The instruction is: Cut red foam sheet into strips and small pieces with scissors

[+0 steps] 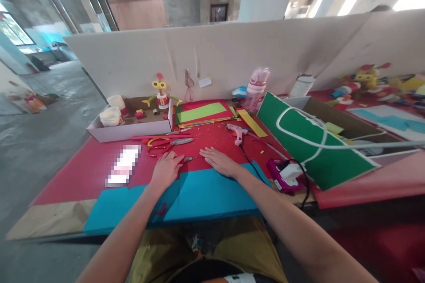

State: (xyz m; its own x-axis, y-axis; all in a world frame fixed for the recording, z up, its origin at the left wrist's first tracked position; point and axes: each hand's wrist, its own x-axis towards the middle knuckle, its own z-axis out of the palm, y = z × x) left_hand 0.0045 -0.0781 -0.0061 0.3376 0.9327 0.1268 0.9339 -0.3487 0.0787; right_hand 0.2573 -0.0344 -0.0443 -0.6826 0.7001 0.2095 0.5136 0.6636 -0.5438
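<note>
My left hand point(167, 169) rests at the far edge of a blue paper sheet point(215, 192), its fingers curled and pressed together. From beside its thumb sticks out a slim grey pointed tool point(189, 159), the tip toward the right; its other end is hidden by the hand. My right hand point(219, 162) lies flat, palm down, across the blue sheet's far edge, with its fingertips on the red table covering point(207, 139). Just beyond my left hand are scissors with red and yellow handles point(181, 141). A pink glue gun point(237, 132) lies past my right hand.
At left stand a blurred-out white item point(123, 166) and a shallow box point(129, 130) with paper cups and a cup figure point(162, 97). Coloured sheets point(202, 113) and a pink bottle point(256, 88) stand behind. A purple power strip point(285, 179) and green-sided box point(308, 146) are right.
</note>
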